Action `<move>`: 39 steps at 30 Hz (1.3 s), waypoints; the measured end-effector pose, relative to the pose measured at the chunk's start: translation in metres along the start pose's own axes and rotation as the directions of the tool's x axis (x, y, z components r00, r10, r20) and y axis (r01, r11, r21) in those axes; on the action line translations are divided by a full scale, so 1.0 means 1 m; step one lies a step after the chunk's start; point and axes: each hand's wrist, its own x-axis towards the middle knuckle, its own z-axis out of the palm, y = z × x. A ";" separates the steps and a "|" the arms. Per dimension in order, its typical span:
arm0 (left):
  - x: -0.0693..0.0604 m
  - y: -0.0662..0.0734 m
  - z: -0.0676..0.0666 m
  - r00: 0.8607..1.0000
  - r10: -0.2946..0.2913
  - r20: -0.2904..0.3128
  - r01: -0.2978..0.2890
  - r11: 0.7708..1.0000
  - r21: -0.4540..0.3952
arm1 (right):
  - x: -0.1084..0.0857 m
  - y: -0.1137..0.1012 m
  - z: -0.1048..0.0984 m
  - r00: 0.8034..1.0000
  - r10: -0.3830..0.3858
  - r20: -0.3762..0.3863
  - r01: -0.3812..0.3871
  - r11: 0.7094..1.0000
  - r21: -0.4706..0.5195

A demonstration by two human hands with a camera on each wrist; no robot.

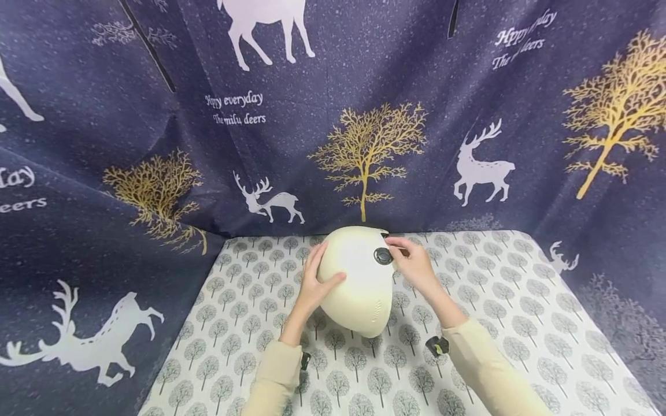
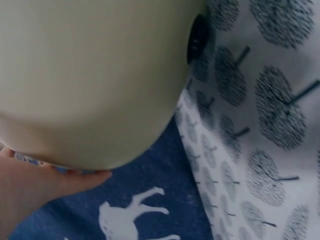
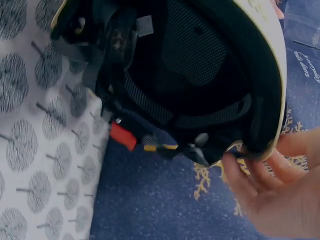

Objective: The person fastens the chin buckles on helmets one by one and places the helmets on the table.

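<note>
A cream helmet (image 1: 354, 283) is tipped on its side over the table, a round black fitting (image 1: 383, 256) on its shell. My left hand (image 1: 314, 286) holds the shell from the left, thumb across the near face and fingers on the far side. At the opposite side my right hand (image 1: 413, 266) pinches the rim; the right wrist view has its thumb on the inner edge and fingers outside. That view also looks into the dark padded lining (image 3: 195, 50), where a strap with a red buckle piece (image 3: 122, 135) hangs at the opening.
A white cloth with grey tree prints covers the table (image 1: 499, 323). Behind and beside it hangs a dark blue curtain (image 1: 322, 144) with deer and gold trees. Each forearm wears a black wrist mount (image 1: 436, 346).
</note>
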 end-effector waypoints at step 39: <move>-0.007 -0.012 0.028 0.985 -0.123 0.125 0.118 0.992 0.047 | -0.006 0.055 -0.015 0.989 0.112 0.099 -0.111 0.994 -0.016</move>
